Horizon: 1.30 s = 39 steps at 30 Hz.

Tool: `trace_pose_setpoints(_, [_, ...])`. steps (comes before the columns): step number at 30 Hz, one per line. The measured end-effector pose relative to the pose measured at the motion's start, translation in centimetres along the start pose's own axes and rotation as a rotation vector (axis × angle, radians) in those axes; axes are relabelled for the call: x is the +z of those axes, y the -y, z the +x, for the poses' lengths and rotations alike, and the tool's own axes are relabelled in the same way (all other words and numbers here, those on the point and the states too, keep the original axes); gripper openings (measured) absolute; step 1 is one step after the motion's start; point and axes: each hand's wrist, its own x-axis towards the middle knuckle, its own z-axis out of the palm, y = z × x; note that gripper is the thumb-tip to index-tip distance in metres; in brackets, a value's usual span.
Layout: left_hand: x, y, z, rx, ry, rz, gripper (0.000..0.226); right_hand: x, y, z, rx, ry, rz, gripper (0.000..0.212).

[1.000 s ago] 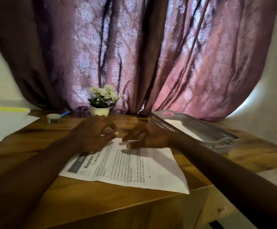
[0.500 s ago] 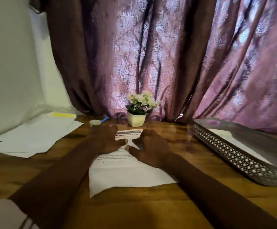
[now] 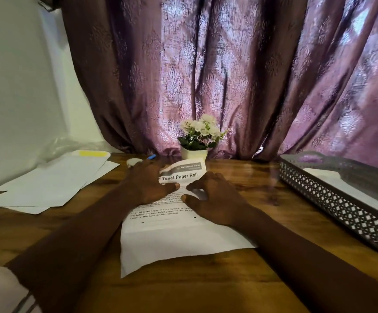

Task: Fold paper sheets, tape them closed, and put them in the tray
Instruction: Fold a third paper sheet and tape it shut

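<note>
A printed paper sheet lies lengthwise on the wooden table in front of me. Its far end with the heading curls up off the table. My left hand pinches that raised end from the left, thumb on the print. My right hand grips it from the right with curled fingers. A grey perforated tray stands at the right with a white folded paper inside. A tape roll sits beyond my left hand.
A stack of white sheets with a yellow-marked one on top lies at the left. A small pot of white flowers stands at the back against the purple curtain. A blue pen lies by the tape.
The sheet's far end, flat under my hands half a second ago, has lifted and curls toward me. Both hands have closed on it. The camera view has swung left and moved closer.
</note>
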Motion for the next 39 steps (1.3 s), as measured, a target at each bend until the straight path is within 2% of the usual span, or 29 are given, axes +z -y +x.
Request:
trace_pose_setpoints(4, [-0.5,-0.6,-0.3,0.029,-0.217,0.045,0.059,-0.2,-0.7,0.1,0.021,0.004,0.031,0.051])
trace_pose_setpoints(6, [-1.2,-1.1,-0.6,0.105,-0.318,0.143,0.047,0.0,-1.1,0.3,0.030,0.014,0.044,0.050])
trace_pose_setpoints(8, [-1.7,-1.5,-1.0,0.227,-0.388,0.224,0.038,0.5,-1.3,0.4,0.061,-0.066,0.109,0.045])
trace_pose_setpoints(11, [-1.9,-2.2,-1.4,0.420,-0.507,0.287,0.020,0.4,-1.1,0.8,0.231,-0.401,0.458,0.036])
trace_pose_setpoints(13, [-2.0,-2.7,-1.3,0.490,-0.546,0.308,0.014,-0.7,-1.3,0.8,0.402,-0.491,0.775,0.040])
trace_pose_setpoints(15, [-2.0,-3.1,-1.2,0.525,-0.563,0.326,0.011,-1.6,-2.0,0.7,0.485,-0.410,1.067,0.049])
trace_pose_setpoints(16, [-2.0,-3.1,-1.2,0.545,-0.562,0.335,0.012,-1.8,-2.4,0.6,0.482,-0.341,1.168,0.041])
trace_pose_setpoints(18, [-1.8,-3.5,-1.5,0.572,-0.524,0.351,0.017,-2.1,-2.8,0.0,0.427,-0.248,1.224,0.016])
trace_pose_setpoints(20, [-1.6,-4.2,-2.1,0.535,-0.438,0.435,0.034,-2.0,-2.9,-0.4,0.394,-0.240,1.194,0.016])
trace_pose_setpoints(22, [-1.4,-4.8,-2.8,0.441,-0.336,0.529,0.069,-1.8,-2.7,-0.5,0.381,-0.266,1.125,0.021])
trace_pose_setpoints(24, [-1.2,-5.4,-3.2,0.366,-0.341,0.483,0.083,-1.5,-2.2,-0.5,0.343,-0.284,1.096,0.023])
trace_pose_setpoints(28, [-0.8,-6.1,-3.0,0.323,-0.527,0.061,0.050,-1.5,-1.2,-0.8,0.165,-0.245,1.174,0.023])
trace_pose_setpoints(30, [-0.6,-6.5,-2.9,0.303,-0.544,-0.080,0.047,-1.5,-0.1,-1.1,0.076,-0.204,1.189,0.024])
trace_pose_setpoints(34, [-0.7,-6.5,-2.5,0.245,-0.618,-0.074,0.057,-1.1,1.2,-1.1,0.011,-0.215,1.224,0.027])
trace_pose_setpoints(39, [-1.7,-3.4,-1.3,0.144,-0.714,0.031,0.056,-1.8,0.2,-0.8,0.070,-0.243,1.382,0.033])
